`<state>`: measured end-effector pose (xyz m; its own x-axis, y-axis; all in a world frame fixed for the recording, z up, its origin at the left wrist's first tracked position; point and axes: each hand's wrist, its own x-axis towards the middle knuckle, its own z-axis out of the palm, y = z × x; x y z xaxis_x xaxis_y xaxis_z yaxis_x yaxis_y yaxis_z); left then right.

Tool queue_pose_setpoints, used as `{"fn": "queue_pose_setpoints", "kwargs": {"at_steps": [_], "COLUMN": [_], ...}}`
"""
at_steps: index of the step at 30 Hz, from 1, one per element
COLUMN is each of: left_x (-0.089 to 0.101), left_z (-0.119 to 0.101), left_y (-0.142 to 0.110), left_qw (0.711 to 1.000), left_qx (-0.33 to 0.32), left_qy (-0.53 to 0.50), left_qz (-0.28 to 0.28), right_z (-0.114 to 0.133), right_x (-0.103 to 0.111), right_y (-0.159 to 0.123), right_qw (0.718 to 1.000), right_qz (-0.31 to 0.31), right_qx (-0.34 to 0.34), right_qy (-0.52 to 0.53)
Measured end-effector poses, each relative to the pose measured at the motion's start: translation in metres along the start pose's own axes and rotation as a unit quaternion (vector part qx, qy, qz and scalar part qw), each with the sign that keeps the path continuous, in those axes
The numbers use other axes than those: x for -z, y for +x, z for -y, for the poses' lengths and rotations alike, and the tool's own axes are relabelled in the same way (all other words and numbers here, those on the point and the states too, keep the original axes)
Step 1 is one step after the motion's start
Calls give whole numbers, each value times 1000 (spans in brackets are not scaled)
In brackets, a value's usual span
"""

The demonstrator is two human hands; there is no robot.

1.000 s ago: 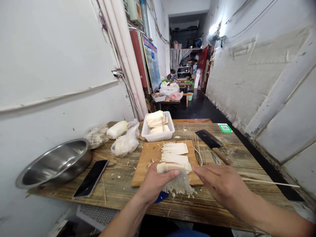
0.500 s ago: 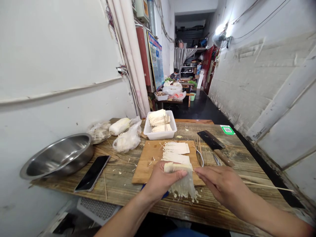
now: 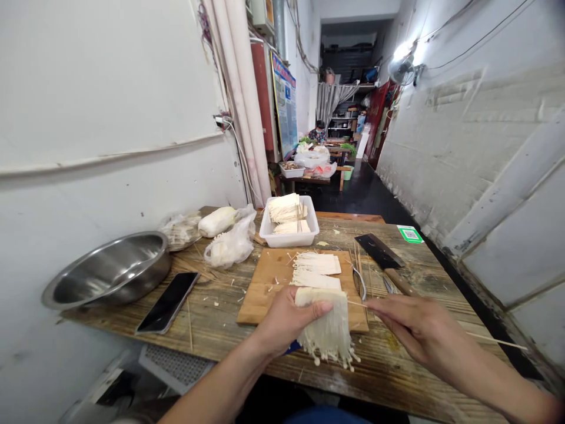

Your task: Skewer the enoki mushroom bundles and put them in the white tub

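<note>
My left hand point(image 3: 286, 318) pinches the root end of a flat bunch of enoki mushrooms point(image 3: 329, 330), whose caps hang down toward me over the near edge of the cutting board point(image 3: 260, 288). A thin wooden skewer point(image 3: 356, 304) runs from the bunch's right side into the closed fingers of my right hand point(image 3: 410, 324); another length of skewer shows beyond my right wrist. Behind the held bunch, more flat enoki bunches point(image 3: 315, 264) lie on the board. At the back, a white plastic tub point(image 3: 289, 238) contains stacked enoki bunches with skewers in them.
On the right lie a cleaver point(image 3: 377, 250), loose skewers and a green QR card point(image 3: 409, 234). To the left are a steel basin point(image 3: 106, 271), a phone point(image 3: 168, 302) and bagged enoki point(image 3: 229, 247). A person point(image 3: 318, 132) sits at a far table.
My right hand has drawn back to the right, baring more skewer between it and the bunch. The enoki bunch has turned so its flat side shows more.
</note>
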<state>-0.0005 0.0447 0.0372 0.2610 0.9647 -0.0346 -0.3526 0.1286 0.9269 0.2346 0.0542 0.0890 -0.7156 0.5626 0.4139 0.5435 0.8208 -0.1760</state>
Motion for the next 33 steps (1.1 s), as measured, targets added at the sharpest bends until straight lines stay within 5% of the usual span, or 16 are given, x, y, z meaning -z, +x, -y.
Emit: {"fn": "queue_pose_setpoints", "kwargs": {"at_steps": [21, 33], "left_x": [-16, -11], "left_z": [0, -13], "left_y": [-4, -12], "left_qw": [999, 983], "left_qx": [12, -90], "left_qy": [25, 156], "left_qz": [27, -36], "right_z": [7, 5], "right_x": [2, 11], "right_y": [5, 5], "right_qw": [991, 983], "right_qz": [34, 27], "right_qx": [-31, -50], "right_qy": [129, 175]}}
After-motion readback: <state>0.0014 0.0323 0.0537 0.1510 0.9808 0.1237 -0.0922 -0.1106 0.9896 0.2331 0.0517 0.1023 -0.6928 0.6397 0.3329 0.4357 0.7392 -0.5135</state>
